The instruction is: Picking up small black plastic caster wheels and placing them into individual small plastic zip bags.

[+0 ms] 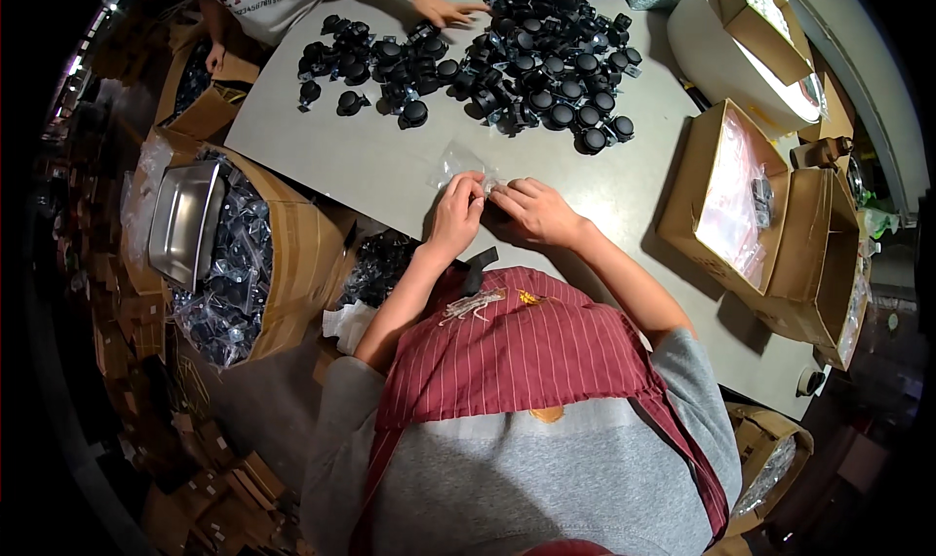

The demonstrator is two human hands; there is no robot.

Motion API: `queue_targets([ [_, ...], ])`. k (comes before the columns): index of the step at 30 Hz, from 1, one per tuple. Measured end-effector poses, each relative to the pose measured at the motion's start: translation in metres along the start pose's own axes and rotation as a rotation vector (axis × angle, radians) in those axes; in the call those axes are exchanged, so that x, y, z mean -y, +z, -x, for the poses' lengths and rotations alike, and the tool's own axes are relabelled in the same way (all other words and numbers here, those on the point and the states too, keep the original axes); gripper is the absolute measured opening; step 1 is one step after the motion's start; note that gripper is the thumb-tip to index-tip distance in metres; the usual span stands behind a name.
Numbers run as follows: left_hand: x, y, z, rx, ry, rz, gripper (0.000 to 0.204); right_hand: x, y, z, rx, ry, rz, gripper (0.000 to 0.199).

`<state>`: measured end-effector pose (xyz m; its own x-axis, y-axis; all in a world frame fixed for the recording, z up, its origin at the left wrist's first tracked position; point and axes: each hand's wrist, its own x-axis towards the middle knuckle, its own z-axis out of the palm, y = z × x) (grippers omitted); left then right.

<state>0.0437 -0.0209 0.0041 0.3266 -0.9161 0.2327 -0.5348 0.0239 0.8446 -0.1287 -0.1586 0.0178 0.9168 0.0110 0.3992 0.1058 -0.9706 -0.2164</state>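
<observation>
My left hand (pixel 456 215) and my right hand (pixel 531 211) meet at the near edge of the grey table (pixel 370 161). Both pinch a small clear plastic bag (pixel 460 163) that lies flat on the table just beyond my fingertips. What the bag holds cannot be made out. A large heap of black caster wheels (pixel 526 54) covers the far half of the table, well beyond my hands. I wear a red striped apron over a grey top.
Another person's hand (pixel 444 10) rests by the wheels at the far edge. Open cardboard boxes with clear bags (pixel 731 200) stand on the right. On the left, a brown drum of bagged parts (pixel 249 263) holds a metal tray (pixel 185 219). More cartons lie on the floor.
</observation>
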Motion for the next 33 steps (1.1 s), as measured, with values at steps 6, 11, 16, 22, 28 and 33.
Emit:
queue_targets([
  [6,-0.004,0.005,0.003,0.024,0.046,-0.003,0.011,0.000,0.003,0.007,0.018,0.319,-0.194,0.054],
  [11,-0.005,0.009,0.006,-0.028,0.105,-0.137,0.012,0.012,0.008,0.007,-0.228,0.577,-0.366,0.057],
  [16,-0.004,0.012,0.011,-0.076,0.049,-0.161,0.014,0.012,0.012,0.010,-0.286,0.705,-0.476,0.055],
  [22,-0.031,0.010,0.000,-0.064,0.134,-0.375,0.022,0.014,0.014,0.011,-0.315,0.727,-0.494,0.054],
  [28,-0.020,0.019,-0.005,-0.119,0.178,-0.560,0.019,0.020,0.013,0.011,-0.296,0.691,-0.648,0.048],
  [33,-0.015,0.023,-0.008,-0.135,0.109,-0.568,0.012,0.020,0.018,0.015,-0.332,0.698,-0.731,0.050],
])
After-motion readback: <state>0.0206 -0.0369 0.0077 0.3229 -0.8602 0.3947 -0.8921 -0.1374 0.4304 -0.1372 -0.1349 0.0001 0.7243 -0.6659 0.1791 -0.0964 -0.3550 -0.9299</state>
